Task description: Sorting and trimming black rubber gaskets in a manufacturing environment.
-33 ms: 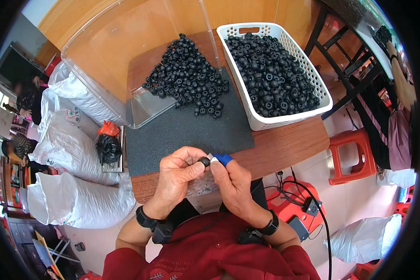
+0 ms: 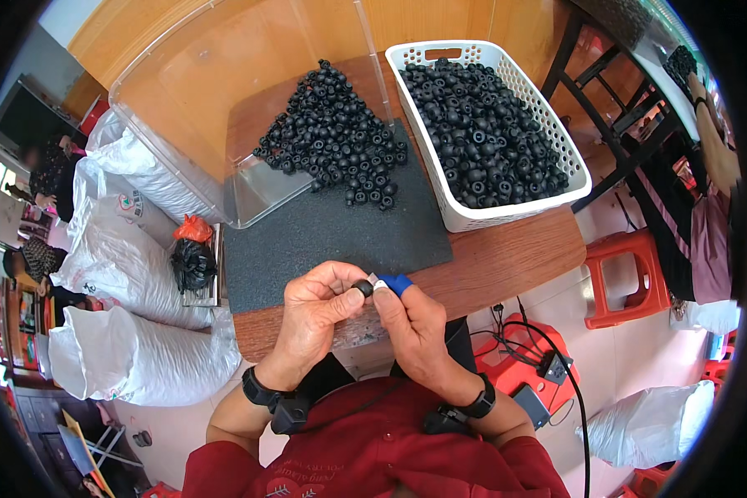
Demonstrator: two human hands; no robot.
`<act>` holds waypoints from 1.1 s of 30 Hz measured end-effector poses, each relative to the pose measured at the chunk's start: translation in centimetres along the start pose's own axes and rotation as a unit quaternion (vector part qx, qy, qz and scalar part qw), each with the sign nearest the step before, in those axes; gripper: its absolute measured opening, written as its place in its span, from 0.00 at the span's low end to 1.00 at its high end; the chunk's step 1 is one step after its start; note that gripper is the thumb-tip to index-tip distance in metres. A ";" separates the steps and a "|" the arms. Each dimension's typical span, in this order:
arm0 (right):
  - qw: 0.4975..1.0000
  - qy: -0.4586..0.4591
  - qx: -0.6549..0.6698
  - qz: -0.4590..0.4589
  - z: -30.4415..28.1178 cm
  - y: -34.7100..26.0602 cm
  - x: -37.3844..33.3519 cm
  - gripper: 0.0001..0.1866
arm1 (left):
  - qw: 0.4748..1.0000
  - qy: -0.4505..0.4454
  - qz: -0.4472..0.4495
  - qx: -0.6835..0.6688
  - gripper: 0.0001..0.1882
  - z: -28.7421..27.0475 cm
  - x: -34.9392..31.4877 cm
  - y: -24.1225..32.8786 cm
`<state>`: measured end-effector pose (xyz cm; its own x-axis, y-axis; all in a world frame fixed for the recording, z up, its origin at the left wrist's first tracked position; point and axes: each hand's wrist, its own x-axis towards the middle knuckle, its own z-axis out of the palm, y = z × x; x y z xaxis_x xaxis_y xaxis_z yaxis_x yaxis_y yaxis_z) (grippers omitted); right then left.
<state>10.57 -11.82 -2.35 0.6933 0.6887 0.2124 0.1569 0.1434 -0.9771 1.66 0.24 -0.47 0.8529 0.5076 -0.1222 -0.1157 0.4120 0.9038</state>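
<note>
My left hand (image 2: pixel 315 311) pinches a small black round rubber part (image 2: pixel 363 288) between thumb and fingers, just above the near edge of the wooden table (image 2: pixel 515 257). My right hand (image 2: pixel 411 328) grips a small blue-handled tool (image 2: pixel 399 285), and its metal tip touches the part. Both hands meet at the table's front. Beyond them a dark grey mat (image 2: pixel 332 236) carries a loose pile of the same black parts (image 2: pixel 336 137). To the right, a white slotted basket (image 2: pixel 506 217) is filled with more black parts.
A clear plastic bin (image 2: pixel 216 108) lies tipped behind the pile. White sacks (image 2: pixel 124 249) and a small black bag (image 2: pixel 192 264) sit on the left. A red stool (image 2: pixel 631 274), cables and a power strip (image 2: pixel 552 365) are on the floor at right. Another person (image 2: pixel 714 141) is at the right edge.
</note>
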 end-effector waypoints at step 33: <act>0.979 0.029 -0.123 -0.161 0.6 0.8 0.2 0.09 | 0.997 0.055 0.033 0.033 0.12 0.4 -0.9 -0.2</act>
<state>10.44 -11.15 -3.12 0.6178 0.5939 0.5153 0.5328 0.1658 -0.8299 1.10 -0.58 -0.36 0.7828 0.6138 -0.1026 -0.1332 0.3263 0.9358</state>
